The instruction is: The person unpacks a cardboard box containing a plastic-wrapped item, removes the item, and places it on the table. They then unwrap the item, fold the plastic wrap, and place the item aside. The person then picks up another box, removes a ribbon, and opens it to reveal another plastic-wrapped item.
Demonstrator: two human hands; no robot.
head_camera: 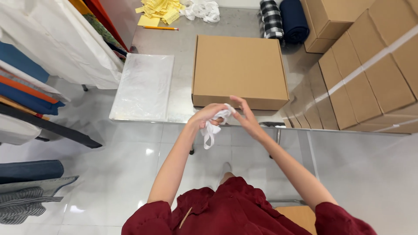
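My left hand (208, 115) is closed around a crumpled white strip of cloth or tape (212, 127), whose loose end hangs down below the fist. My right hand (247, 115) is beside it with fingers spread, its fingertips touching the top of the white strip. Both hands are at the near edge of a steel table (180, 58), just in front of a closed flat brown cardboard box (237, 69).
A stack of clear plastic bags (143, 85) lies left of the box. Yellow paper slips (159, 9), a pencil (160, 28), white strips (202, 9) and rolled fabrics (283, 19) sit at the back. Cardboard boxes (370, 74) pile up on the right; folded cloth (26, 82) hangs at left.
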